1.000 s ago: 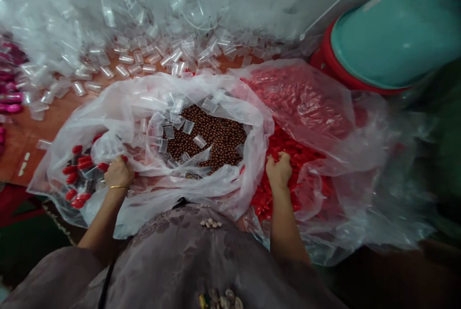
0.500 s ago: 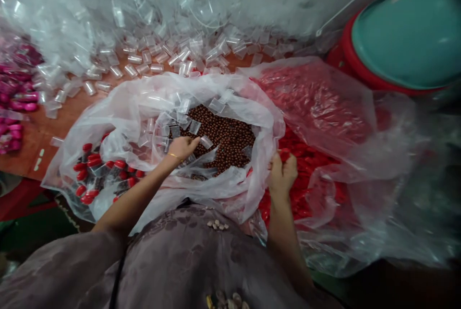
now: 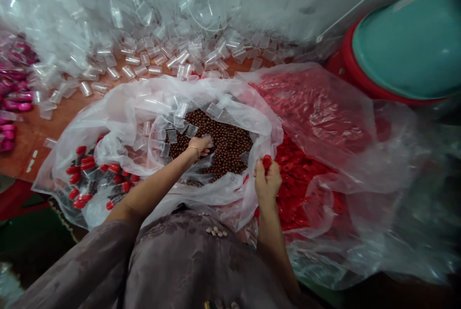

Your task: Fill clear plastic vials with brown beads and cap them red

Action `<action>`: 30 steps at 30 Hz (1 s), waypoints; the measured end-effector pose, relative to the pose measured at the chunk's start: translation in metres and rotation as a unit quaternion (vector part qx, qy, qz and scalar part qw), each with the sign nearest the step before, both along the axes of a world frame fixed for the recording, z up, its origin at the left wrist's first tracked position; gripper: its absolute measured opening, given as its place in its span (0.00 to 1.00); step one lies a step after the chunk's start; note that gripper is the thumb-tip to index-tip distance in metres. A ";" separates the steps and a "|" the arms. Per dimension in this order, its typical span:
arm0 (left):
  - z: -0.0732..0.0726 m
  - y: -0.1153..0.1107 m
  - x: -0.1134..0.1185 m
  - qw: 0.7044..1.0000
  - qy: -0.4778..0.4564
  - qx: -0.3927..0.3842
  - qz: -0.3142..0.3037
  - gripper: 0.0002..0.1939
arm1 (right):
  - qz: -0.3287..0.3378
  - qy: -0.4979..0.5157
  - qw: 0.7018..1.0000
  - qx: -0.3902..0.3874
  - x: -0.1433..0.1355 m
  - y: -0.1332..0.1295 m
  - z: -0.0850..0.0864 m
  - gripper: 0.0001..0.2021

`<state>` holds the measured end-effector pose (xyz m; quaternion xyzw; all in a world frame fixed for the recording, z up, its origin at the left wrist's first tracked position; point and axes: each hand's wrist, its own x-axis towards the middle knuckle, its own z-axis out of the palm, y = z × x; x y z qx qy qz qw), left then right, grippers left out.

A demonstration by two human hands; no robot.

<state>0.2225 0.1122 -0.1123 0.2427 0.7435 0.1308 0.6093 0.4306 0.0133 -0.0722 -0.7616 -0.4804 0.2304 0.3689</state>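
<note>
My left hand reaches into the open plastic bag, over a heap of small brown beads. Its fingers are closed round a small clear plastic tube, partly hidden by the hand. At the bag's right edge, my right hand pinches a red plastic cap. Several loose clear tubes lie on the beads' left side. Beside my right hand a pile of red caps spills from another clear bag.
Red-capped tubes with dark contents lie in the plastic at left. A large heap of clear tubes covers the back of the reddish-brown table. Pink pieces sit far left; a teal tub stands at the back right.
My left hand has moved right over the beads and closed on a clear tube. My right hand has come left from the red pile, a red cap now showing in its fingers.
</note>
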 end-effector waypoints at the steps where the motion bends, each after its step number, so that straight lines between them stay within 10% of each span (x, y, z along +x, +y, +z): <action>1: 0.001 -0.001 -0.003 1.000 -0.008 -0.010 0.004 0.13 | 0.000 0.001 1.000 -0.003 0.000 0.001 0.000 0.18; 12: -0.004 0.061 0.006 0.982 0.036 0.130 0.130 0.08 | 0.024 -0.020 0.999 0.013 -0.015 0.015 0.005 0.18; 16: -0.002 0.049 0.003 0.965 -0.008 0.225 0.138 0.06 | 0.031 -0.010 0.999 0.022 -0.016 0.016 0.011 0.17; 22: 0.014 0.005 -0.026 0.908 -0.152 0.390 0.024 0.12 | 0.051 0.034 0.998 0.017 -0.021 0.011 0.018 0.16; 30: 0.050 -0.035 -0.034 0.896 -0.203 0.358 -0.169 0.18 | 0.165 0.216 0.961 -0.038 -0.064 0.026 0.044 0.18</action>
